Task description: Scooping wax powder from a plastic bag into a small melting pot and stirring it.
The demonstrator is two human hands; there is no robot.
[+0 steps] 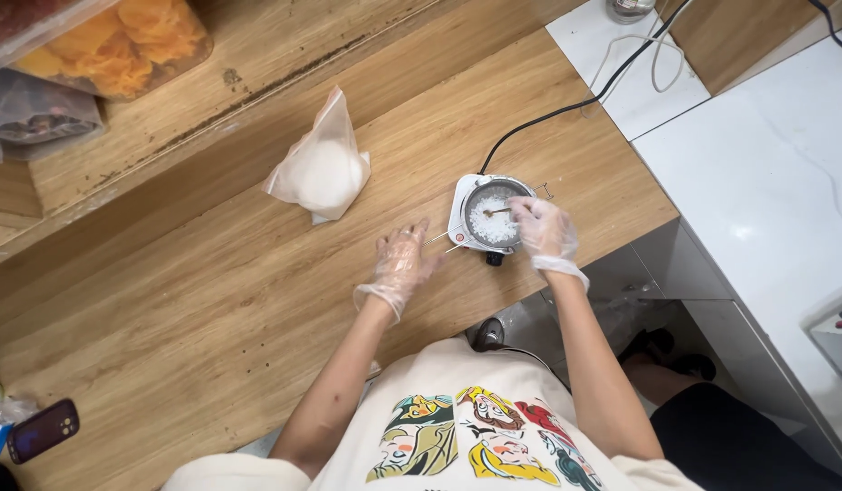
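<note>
Your right hand (541,225), in a thin clear plastic glove, pinches a small thin spoon (496,212) whose tip rests in the white grains inside a small round metal pan (492,215). The pan sits on a little white square electric hotplate (464,211) near the front edge of the pale wooden bench (212,309). Your left hand (403,261), also gloved, lies loose and empty, fingers spread on the bench just beside the hotplate. Farther left stands a clear plastic bag of white powder (321,168).
</note>
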